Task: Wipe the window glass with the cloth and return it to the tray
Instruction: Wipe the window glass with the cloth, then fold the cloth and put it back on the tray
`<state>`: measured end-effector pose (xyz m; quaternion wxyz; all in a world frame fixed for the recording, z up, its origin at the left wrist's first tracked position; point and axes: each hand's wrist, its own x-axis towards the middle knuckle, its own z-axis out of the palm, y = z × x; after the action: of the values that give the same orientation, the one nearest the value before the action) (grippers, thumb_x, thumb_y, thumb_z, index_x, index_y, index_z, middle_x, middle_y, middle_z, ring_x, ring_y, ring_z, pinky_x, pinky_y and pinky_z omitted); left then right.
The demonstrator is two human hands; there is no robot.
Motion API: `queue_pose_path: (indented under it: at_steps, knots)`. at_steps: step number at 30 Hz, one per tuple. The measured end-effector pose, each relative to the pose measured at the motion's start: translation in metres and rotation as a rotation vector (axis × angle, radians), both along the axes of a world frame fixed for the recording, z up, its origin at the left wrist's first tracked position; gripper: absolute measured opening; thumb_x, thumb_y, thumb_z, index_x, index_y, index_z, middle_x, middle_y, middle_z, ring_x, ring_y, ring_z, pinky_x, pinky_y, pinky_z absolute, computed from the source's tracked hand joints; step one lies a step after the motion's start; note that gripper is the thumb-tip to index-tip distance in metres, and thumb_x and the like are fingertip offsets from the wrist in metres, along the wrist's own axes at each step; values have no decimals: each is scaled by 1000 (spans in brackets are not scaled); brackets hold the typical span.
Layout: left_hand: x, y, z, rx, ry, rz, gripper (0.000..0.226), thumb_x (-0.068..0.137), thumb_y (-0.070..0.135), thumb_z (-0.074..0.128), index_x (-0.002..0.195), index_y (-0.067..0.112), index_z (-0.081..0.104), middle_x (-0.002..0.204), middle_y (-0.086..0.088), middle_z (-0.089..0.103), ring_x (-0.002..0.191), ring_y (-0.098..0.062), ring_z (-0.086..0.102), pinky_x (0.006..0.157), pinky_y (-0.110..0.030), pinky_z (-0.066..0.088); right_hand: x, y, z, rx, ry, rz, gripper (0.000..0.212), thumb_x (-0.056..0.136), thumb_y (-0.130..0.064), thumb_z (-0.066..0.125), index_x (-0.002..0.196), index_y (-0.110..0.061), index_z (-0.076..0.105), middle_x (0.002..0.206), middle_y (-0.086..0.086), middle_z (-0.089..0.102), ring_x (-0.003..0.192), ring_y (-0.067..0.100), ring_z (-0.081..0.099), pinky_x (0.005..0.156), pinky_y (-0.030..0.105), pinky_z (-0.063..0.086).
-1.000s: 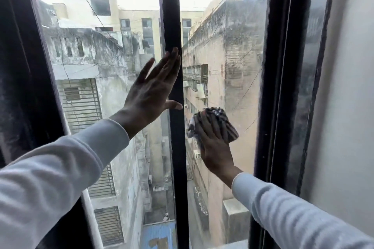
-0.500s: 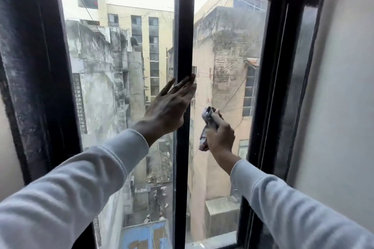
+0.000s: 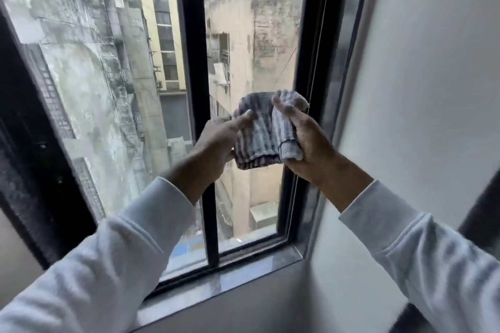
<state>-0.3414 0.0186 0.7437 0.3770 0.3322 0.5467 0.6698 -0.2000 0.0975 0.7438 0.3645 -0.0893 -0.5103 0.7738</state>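
Before the dark-framed window glass, both hands grip the cloth, seemingly off the pane.

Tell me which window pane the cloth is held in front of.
The narrow right pane, right of the black middle bar; the wide left pane has nothing before it.

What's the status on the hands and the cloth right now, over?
Left hand and right hand both gripping the cloth. Cloth bunched, held off the window glass. Tray not in view. Nothing in the way.
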Motion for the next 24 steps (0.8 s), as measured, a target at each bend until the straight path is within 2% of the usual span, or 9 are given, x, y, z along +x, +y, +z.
queue_pose_path:
  at_steps: [3,6,8,10,12,15,19,22,24]
  knots:
    - [39,-16,-57,24,86,80,30,100,18,76,121,-2,74,87,-5,79,64,-10,75,55,-21,58,57,-3,-69,-81,-191,-195,32,108,-17,63,135,0,67,131,30,74,117,48,76,100,73,59]
    - [92,-31,-119,-12,152,119,21,97,7,77,116,-2,76,71,7,78,55,3,69,53,-13,53,120,-10,-136,-71,-366,-255,29,108,-19,65,128,2,70,116,28,73,96,43,77,70,46,70]
    - [126,-34,-167,-89,137,120,18,97,3,76,114,0,74,59,13,75,51,7,66,51,-11,51,158,-15,-180,-112,-475,-263,24,108,-17,66,125,-1,72,110,22,73,76,29,75,45,28,59]
    - [159,-35,-222,-194,89,91,18,97,5,78,115,0,76,65,11,78,55,4,71,54,-14,55,194,-17,-230,-172,-577,-273,29,106,-15,69,129,2,71,116,19,77,80,28,76,45,27,60]
    - [188,-37,-277,-298,20,47,20,96,8,79,115,1,78,82,0,82,61,-1,75,57,-18,59,226,-18,-286,-232,-683,-295,33,103,-15,74,130,3,71,126,23,79,94,34,78,71,44,71]
    - [233,-39,-369,-450,-100,-12,9,95,3,79,104,2,79,82,-6,81,60,-8,75,59,-22,64,274,-26,-373,-335,-814,-299,21,100,-9,76,119,1,74,128,32,76,106,38,75,105,62,61]
    - [285,-46,-496,-682,-238,-122,19,89,-7,72,91,10,79,98,-23,83,84,-29,74,85,-50,66,335,-46,-493,-470,-1002,-332,17,94,10,69,107,-2,71,111,25,78,96,36,74,92,52,63]
    - [325,-61,-586,-770,-139,-182,30,87,-12,70,96,16,75,91,-2,79,87,-24,72,78,-35,61,375,-62,-578,-479,-1221,-359,18,86,7,75,82,-10,72,85,14,74,79,28,69,72,41,55]
    - [350,-74,-639,-783,-91,-189,40,85,-11,74,109,20,67,100,4,78,98,-23,74,84,-35,64,398,-69,-632,-480,-1333,-384,19,82,3,82,73,-12,73,76,11,74,73,25,65,66,40,50]
